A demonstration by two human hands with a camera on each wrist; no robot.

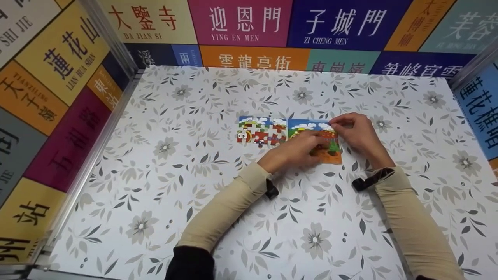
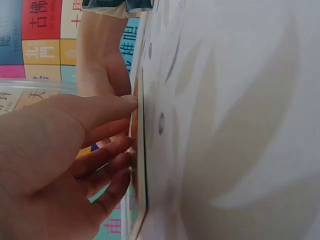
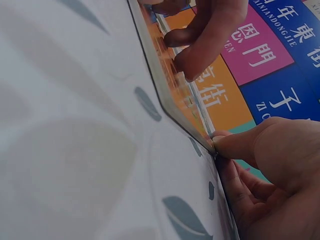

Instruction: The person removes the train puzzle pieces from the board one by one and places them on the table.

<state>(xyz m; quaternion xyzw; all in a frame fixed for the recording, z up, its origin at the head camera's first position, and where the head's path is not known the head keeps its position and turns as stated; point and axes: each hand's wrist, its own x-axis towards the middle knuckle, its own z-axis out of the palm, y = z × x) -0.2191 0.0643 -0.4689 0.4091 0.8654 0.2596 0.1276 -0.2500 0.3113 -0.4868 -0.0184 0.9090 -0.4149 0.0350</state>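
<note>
Two colourful picture puzzle boards lie side by side mid-table. The left board [image 1: 260,131] lies untouched. My left hand [image 1: 317,143] lies flat on the right board [image 1: 334,156], with straight fingers [image 2: 120,160] pressing its face. My right hand [image 1: 335,123] pinches that board's far right corner between thumb and curled fingers [image 3: 225,144]. In the right wrist view the board [image 3: 170,85] shows edge-on, with the left hand's fingers [image 3: 200,40] on it further back. The left wrist view shows the board's thin edge [image 2: 140,150] and the right hand [image 2: 105,70] behind it.
The table [image 1: 155,175] has a grey-and-white floral cover. Walls of coloured sign panels [image 1: 241,23] close it in at the back and both sides, with a metal rail [image 1: 97,144] along the left edge.
</note>
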